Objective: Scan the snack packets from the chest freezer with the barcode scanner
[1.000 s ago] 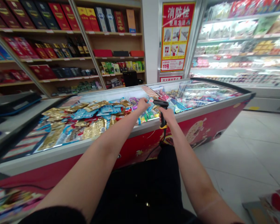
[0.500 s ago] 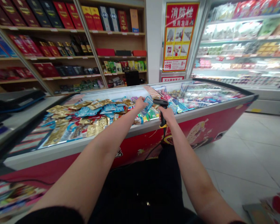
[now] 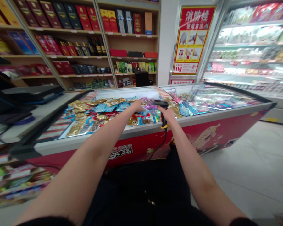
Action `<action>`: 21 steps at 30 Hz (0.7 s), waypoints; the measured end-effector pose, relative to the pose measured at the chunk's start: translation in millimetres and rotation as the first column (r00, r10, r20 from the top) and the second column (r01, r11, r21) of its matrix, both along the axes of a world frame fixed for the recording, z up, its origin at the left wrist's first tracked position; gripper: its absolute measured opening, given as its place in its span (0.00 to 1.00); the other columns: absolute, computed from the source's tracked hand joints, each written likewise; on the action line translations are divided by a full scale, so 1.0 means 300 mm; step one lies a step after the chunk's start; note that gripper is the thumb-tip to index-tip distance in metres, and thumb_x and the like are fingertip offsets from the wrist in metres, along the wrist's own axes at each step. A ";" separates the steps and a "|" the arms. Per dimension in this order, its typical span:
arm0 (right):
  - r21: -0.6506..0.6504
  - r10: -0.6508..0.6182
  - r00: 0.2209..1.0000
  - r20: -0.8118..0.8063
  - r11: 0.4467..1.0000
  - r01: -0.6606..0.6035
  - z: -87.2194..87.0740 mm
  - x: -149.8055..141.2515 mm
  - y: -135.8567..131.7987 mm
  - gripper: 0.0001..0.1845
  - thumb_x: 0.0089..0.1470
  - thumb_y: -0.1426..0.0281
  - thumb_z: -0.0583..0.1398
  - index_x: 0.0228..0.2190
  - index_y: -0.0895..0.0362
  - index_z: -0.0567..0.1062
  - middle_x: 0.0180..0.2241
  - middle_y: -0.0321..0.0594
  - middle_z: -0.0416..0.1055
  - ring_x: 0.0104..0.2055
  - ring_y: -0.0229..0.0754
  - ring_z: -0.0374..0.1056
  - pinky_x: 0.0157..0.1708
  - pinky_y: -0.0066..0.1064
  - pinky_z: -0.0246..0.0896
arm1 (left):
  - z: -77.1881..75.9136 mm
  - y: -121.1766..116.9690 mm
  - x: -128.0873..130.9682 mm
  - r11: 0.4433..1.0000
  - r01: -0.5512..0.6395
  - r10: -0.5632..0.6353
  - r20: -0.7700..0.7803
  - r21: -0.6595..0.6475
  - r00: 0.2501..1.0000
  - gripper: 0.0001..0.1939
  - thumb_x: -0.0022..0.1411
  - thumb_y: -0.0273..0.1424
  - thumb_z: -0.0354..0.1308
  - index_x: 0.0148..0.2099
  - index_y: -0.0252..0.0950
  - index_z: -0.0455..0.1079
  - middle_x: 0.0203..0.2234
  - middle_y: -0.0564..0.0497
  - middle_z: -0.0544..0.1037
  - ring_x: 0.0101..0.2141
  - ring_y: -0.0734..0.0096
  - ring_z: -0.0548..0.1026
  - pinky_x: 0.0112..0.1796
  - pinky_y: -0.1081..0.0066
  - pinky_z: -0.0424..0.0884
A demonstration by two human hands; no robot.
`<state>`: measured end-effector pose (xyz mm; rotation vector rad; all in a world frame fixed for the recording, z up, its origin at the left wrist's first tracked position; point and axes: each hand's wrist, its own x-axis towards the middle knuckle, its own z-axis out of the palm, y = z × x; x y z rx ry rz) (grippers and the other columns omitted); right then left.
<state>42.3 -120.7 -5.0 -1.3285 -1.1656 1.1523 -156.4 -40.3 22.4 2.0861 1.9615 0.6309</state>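
My left hand (image 3: 137, 106) reaches into a glass-topped chest freezer (image 3: 209, 116) and sits low over a heap of packets. Gold foil packets (image 3: 76, 127) and blue packets (image 3: 103, 108) fill the left part of the freezer. A purple packet (image 3: 149, 104) lies just right of my left hand. I cannot see whether that hand holds anything. My right hand (image 3: 167, 115) grips a black handheld barcode scanner (image 3: 163, 108) with a yellow band, above the freezer's front rim. Its thin black cable (image 3: 159, 147) hangs down the red front.
Wooden shelves of boxed bottles and gift boxes (image 3: 68, 37) stand behind the freezer. A red poster (image 3: 192, 40) hangs beside a lit refrigerated display case (image 3: 250, 47). A counter with black equipment (image 3: 30, 95) is on the left, and tiled floor (image 3: 245, 175) is on the right.
My left hand has moved left and down into the packets, and the blue packet near it no longer shows. The whole scene has shifted right in view. The scanner stays in my right hand.
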 end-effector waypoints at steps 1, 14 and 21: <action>-0.011 -0.011 1.000 -0.014 1.000 0.011 -0.005 -0.013 0.002 0.15 0.58 0.65 0.62 0.22 0.56 0.69 0.13 0.34 0.64 0.14 0.36 0.61 0.15 0.26 0.60 | -0.006 -0.005 -0.009 0.999 0.029 -0.031 -0.063 -0.022 0.998 0.25 0.42 0.28 0.73 0.47 0.40 0.78 0.44 0.45 0.82 0.53 0.49 0.76 0.54 0.67 0.67; -0.034 -0.026 1.000 0.005 0.999 0.026 -0.016 -0.010 -0.004 0.16 0.60 0.68 0.62 0.22 0.55 0.67 0.15 0.34 0.65 0.14 0.36 0.60 0.14 0.26 0.60 | -0.019 -0.005 0.002 0.992 0.055 -0.090 -0.325 -0.116 0.941 0.34 0.53 0.43 0.69 0.61 0.41 0.73 0.56 0.43 0.79 0.58 0.49 0.73 0.58 0.63 0.64; -0.050 -0.129 0.992 -0.014 0.990 0.128 -0.002 0.107 -0.021 0.16 0.59 0.69 0.63 0.22 0.57 0.68 0.15 0.35 0.65 0.14 0.36 0.61 0.14 0.27 0.61 | -0.020 0.024 0.118 0.997 0.056 -0.067 -0.314 -0.044 0.947 0.28 0.61 0.46 0.63 0.59 0.38 0.75 0.59 0.40 0.76 0.59 0.48 0.72 0.56 0.63 0.68</action>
